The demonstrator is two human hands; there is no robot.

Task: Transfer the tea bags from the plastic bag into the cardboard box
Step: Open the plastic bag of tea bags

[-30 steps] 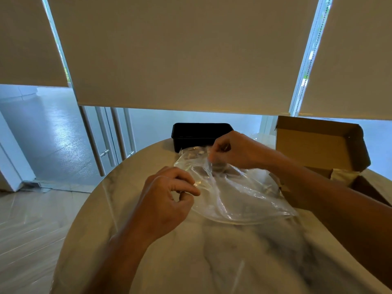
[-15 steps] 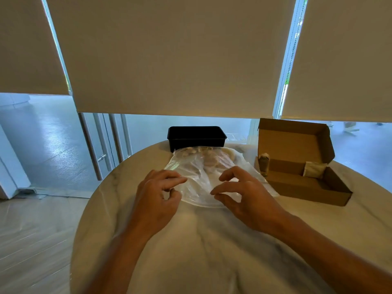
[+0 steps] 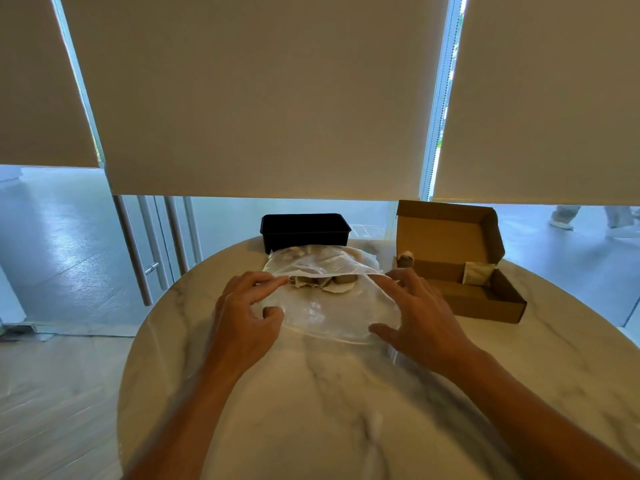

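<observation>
- A person's left hand (image 3: 242, 327) is pinching the near-left edge of a clear, crinkled plastic bag (image 3: 325, 306) lying on a round, white marble-patterned table (image 3: 346, 410), fingers and thumb curled onto the film.
- The right hand (image 3: 426, 320) is resting on the bag's right side with fingers spread and fairly straight, pressing the plastic down rather than gripping it.
- Small brownish tea bags (image 3: 322, 282) are sitting bunched inside the bag, just beyond the fingertips of both hands, under a raised fold of film that appears to be the mouth.
- An open brown cardboard box (image 3: 485, 299) with its lid standing up is waiting just beyond and to the outside of the right hand; at least one pale sachet (image 3: 477, 273) is already leaning against its far wall.
- A black rectangular plastic tub (image 3: 304, 230) is standing past the bag, farther from both hands.
- Judged from this, the step is opening the mouth wide: the left hand should be lifting only the top layer while the right is anchoring the lower one, so the tea bags are not spilling or tearing.
- Reaching in with the right hand, nearer the box, looks the shorter carry.
</observation>
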